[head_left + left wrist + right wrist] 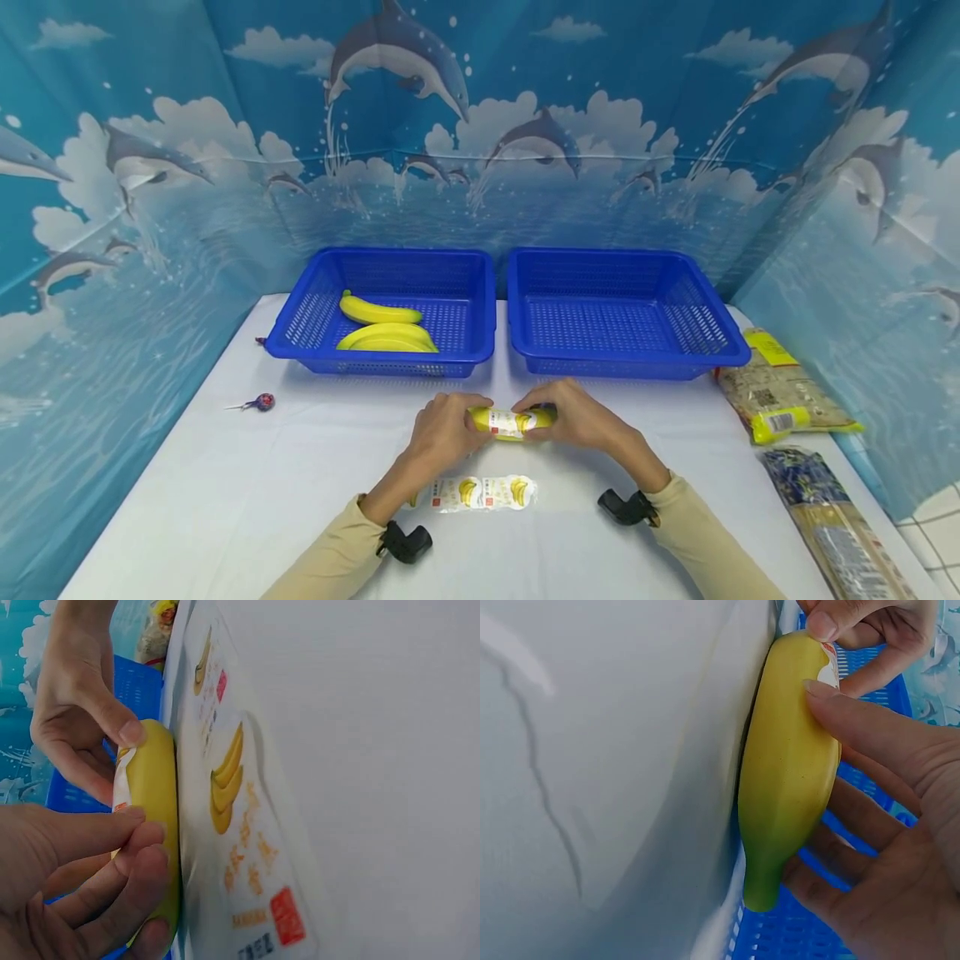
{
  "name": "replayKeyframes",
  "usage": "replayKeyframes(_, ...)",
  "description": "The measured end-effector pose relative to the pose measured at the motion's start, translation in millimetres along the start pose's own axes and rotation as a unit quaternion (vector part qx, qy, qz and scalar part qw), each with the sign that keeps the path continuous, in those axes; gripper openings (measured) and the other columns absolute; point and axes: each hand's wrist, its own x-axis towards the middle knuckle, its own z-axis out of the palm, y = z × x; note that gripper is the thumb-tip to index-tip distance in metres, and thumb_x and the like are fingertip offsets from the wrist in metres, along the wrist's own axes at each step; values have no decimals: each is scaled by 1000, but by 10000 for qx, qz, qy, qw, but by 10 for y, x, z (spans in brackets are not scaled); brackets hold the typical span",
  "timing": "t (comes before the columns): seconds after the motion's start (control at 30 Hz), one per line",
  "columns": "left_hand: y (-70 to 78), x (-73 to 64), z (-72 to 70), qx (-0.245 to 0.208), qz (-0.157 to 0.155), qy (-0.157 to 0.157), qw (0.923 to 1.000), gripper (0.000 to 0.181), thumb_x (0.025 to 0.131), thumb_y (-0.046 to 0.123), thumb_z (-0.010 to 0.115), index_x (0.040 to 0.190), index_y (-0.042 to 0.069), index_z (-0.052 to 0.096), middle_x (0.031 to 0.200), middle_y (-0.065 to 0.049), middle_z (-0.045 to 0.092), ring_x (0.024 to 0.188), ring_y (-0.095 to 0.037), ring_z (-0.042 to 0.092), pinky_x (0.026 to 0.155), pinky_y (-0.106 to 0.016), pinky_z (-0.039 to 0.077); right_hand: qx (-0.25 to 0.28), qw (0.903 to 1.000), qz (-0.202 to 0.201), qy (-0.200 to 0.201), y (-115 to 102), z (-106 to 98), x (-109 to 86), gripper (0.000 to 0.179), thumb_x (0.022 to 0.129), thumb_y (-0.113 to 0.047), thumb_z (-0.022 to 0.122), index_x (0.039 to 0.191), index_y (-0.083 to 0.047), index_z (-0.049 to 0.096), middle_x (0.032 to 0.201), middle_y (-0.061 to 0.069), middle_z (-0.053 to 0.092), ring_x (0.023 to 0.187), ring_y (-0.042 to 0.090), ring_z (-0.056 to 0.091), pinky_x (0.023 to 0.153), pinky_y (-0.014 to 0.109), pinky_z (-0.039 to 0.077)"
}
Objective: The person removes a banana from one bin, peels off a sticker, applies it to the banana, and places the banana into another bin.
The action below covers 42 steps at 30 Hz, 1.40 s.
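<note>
Two bare hands hold a single yellow banana [787,757] above a white tablecloth [645,533], the left hand [442,423] pinching it at nine o'clock with thumb and fingertips, the right hand [573,412] gripping it at three, thumb on the flank and fingers curled behind. A printed banana label [504,422] sits on its upward face; a strip of matching labels [487,493] lies between six and seven o'clock, and a blue plastic basket [405,358] of bananas [380,314] stands near ten. The banana looks light and firm, its smooth skin perhaps slippery and easily marked by hard squeezing; the thin label probably creases readily. The flanks near both ends seem the best hold, leaving the labelled middle free.
</note>
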Motion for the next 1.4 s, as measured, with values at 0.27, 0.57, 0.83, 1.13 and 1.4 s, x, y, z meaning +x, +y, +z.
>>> replayKeyframes(0.27,71,-8,-254,-691,260,-183,9971,35,91,16,88,123,4,79,66,2,73,55,-9,64,50,-26,48,111,9986,-250,-443,-55,-144,-26,33,87,-7,91,118,-6,83,114,3,81,106,21,74,94,41,63)
replayKeyframes(0.57,180,51,-374,-2009,766,293,9762,12,99,11,79,107,4,82,94,-6,82,84,-23,78,75,-27,64,224,9965,-326,-739,-195,-522,-180,33,87,-6,90,120,-11,83,116,-1,80,108,18,74,94,37,62)
replayKeyframes(0.83,260,134,-276,-2984,8,322,9539,25,102,11,74,124,-2,77,116,-17,80,106,-32,78,91,-35,65,191,9962,-301,-799,-264,-888,-333,34,90,-14,90,123,-15,83,121,-1,80,111,19,74,94,37,63)
replayKeyframes(1.13,419,230,-123,-4073,-956,-147,9082,41,109,19,66,145,-1,64,131,-16,75,121,-26,74,109,-34,56,162,9960,-473,-739,-314,-1147,-369,36,88,-15,91,123,-17,82,121,-3,79,112,15,72,94,34,63)
replayKeyframes(1.4,481,325,-28,-4581,-1204,-147,8806,36,111,22,63,140,2,70,138,-11,73,120,-20,73,97,-29,60,40,9959,-373,-820,-343,-1403,-382,36,88,-17,91,123,-18,82,123,-2,78,111,14,71,92,34,64)
